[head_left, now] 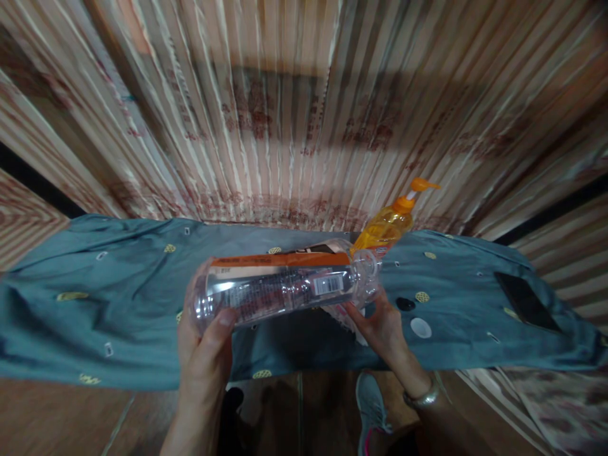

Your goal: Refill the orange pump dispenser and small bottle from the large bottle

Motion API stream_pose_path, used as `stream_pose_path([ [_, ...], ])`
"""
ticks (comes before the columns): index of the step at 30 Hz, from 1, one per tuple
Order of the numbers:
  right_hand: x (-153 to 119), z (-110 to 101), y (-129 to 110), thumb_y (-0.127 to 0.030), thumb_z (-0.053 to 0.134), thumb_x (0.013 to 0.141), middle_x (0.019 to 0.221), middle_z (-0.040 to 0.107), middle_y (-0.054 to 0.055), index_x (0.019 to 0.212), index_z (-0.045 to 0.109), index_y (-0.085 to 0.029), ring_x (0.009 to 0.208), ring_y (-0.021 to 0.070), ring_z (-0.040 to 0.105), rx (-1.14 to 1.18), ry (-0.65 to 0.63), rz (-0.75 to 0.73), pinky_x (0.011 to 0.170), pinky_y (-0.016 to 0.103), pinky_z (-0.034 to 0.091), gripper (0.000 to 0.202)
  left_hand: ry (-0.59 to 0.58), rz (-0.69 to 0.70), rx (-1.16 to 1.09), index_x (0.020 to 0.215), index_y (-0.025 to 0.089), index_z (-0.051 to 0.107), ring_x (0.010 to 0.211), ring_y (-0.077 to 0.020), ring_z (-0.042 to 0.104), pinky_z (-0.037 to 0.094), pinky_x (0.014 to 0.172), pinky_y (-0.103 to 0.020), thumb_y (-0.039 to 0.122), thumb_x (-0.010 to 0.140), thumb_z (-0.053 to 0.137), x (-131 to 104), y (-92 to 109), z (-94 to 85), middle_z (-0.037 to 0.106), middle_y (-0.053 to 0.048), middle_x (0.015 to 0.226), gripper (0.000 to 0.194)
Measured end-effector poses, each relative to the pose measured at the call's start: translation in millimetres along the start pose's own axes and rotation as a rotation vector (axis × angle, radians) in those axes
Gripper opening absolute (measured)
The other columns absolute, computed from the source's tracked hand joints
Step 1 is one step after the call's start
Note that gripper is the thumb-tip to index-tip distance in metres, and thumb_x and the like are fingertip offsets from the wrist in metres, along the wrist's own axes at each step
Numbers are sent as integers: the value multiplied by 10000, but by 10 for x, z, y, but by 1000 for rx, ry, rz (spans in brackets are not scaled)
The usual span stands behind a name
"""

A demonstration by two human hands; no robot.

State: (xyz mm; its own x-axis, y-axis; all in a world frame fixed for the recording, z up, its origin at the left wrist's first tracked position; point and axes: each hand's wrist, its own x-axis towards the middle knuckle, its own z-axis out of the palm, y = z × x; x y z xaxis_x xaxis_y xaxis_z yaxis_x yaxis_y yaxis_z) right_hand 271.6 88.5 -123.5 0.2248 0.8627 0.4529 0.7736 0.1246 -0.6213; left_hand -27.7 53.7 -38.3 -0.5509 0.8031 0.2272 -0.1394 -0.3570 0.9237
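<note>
A large clear plastic bottle [273,288], lying on its side in the air above the cloth, spans the space between my hands. Its label has an orange band and a barcode, and its neck points right. My left hand [206,342] wraps round the base end, thumb on the near side. At the neck end, my right hand [380,323] grips the bottle from below; the bottle hides some of its fingers. Below that hand lies a crumpled pinkish-white piece [349,320], partly covered. Just behind the neck stands a pump bottle [382,228] of yellow liquid with an orange pump head.
A teal patterned cloth [128,297] covers the long narrow table. Right of my right hand lie a small black round piece [405,304], a white disc [420,327] and a dark phone [526,302]. A striped, pleated curtain [285,171] hangs directly behind the table.
</note>
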Motion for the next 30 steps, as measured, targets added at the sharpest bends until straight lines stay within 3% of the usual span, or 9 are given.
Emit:
stream_pose_path([
  [3,-1,-1,0,-971,568,962,878,892,162,1081,727,-240,753,379,876,-11,2,-3,653,450,671,757,-41,-63,-84,1415,312,841,1637,-473,614,429,1432,-636,595,680,1083,24,17,-38,782,-97,1591,824],
  [14,10,-3,-2,-1127,461,894,931,894,205,1154,753,-196,784,401,885,-3,-9,17,671,475,691,1010,-50,-53,-79,1432,313,835,1587,-466,663,505,1384,-633,588,716,1062,31,26,-55,790,-97,1578,800],
  [21,14,-20,-17,-1132,454,898,942,896,198,1153,755,-208,802,392,890,6,-24,11,693,477,705,1005,-42,-19,-72,1484,332,812,1584,-459,665,471,1400,-652,575,751,1045,9,5,-53,792,-94,1567,806],
  [26,16,-23,-30,-1125,444,904,902,894,182,1134,744,-221,776,386,886,-2,-20,15,665,464,692,980,-31,-49,-78,1439,349,829,1645,-487,603,370,1446,-697,594,646,1090,54,-25,-72,788,-88,1573,870],
  [28,18,-23,-36,-1120,448,908,921,895,192,1130,742,-218,789,389,888,0,-15,13,673,465,692,974,9,-25,-76,1434,354,831,1606,-508,635,379,1432,-729,665,623,1079,63,-15,-69,800,-90,1544,903],
  [30,20,-26,-43,-1113,456,910,935,895,199,1135,745,-211,792,392,887,1,-16,15,681,467,693,974,-25,-64,-56,1417,363,842,1623,-505,623,407,1427,-697,640,605,1096,61,1,-66,797,-85,1562,895],
])
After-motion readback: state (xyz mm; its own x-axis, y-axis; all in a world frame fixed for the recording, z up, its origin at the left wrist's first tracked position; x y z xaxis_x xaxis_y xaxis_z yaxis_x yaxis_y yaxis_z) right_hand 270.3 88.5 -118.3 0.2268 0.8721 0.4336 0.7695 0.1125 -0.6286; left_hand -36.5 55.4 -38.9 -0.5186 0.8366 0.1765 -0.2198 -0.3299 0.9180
